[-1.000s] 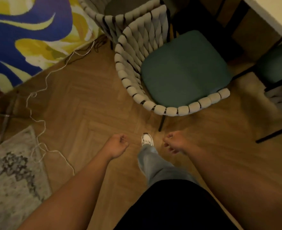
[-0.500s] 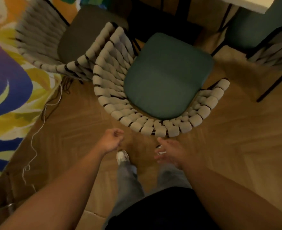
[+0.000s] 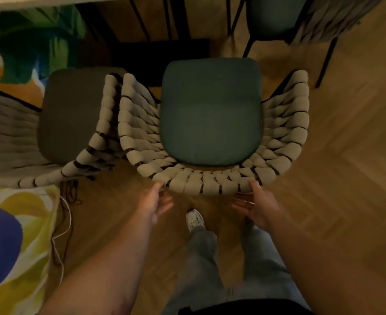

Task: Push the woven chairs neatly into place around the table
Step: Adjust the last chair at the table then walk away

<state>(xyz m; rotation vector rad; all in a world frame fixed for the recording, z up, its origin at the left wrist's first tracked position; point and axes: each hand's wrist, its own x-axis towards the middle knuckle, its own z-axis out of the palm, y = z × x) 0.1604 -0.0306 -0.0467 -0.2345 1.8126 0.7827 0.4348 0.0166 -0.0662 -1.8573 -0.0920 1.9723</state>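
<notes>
Left hand and right hand spread flat, fingers straight, thumbs touching near rim of middle chair; nothing gripped.

We can read no text, label, brand, number or sign anywhere in this view. The white shoe is too blurred for us to make out any mark on it.
</notes>
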